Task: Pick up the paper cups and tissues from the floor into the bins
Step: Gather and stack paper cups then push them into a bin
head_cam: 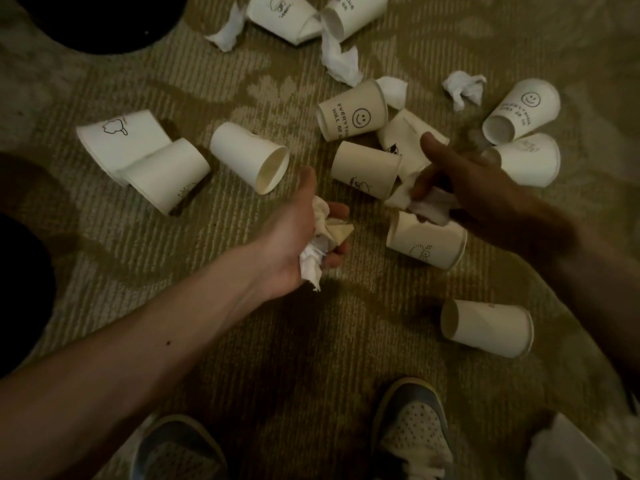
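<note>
Crumpled white paper tissue (431, 205) is located on the patterned beige carpet (207, 271) between two tipped white paper cups (363, 168); it is judged light, soft and tear-prone, so any raised fold can be pinched. It is pinched by the curled fingertips of the right hand (460, 181), thumb raised. A wad of white tissues (313, 258) is gripped in the half-closed left hand (294, 233); the cups are judged crushable and best taken round the body.

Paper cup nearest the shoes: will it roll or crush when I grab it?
Probably rolls if nudged: the paper cup lies on its side on the carpet; tapered, so it may curve. Likely light and crushable: thin paper walls.
</note>
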The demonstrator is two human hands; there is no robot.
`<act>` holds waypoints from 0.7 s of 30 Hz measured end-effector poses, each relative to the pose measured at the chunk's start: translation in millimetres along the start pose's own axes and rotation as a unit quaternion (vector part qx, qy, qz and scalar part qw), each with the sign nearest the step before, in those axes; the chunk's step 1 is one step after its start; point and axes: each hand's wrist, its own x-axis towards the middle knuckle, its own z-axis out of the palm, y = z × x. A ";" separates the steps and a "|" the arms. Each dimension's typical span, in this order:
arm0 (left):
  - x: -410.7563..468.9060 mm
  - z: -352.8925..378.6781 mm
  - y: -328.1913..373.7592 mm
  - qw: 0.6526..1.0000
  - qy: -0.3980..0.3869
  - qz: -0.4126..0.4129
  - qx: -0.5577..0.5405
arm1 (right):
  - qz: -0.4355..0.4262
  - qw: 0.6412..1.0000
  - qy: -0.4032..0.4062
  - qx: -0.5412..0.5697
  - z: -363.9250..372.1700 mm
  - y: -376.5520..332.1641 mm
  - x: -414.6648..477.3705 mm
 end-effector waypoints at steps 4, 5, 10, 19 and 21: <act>-1.5 4.4 -1.4 0.999 0.015 0.023 0.043 | 0.001 0.994 -0.107 0.022 24.4 -4.1 -8.7; -2.4 4.4 -1.9 0.998 0.016 0.028 0.052 | -0.004 0.991 -0.129 0.020 31.1 -4.7 -9.7; -11.8 -2.2 -2.6 0.997 -0.002 0.042 0.064 | 0.004 0.980 -0.200 0.009 51.7 -7.8 -7.8; -27.9 -8.4 -7.1 0.988 0.015 0.083 0.127 | 0.016 0.966 -0.257 0.001 72.0 -6.1 -14.2; -29.5 -10.8 -8.5 0.988 0.024 0.094 0.124 | 0.011 0.971 -0.239 0.012 76.7 -3.1 -16.5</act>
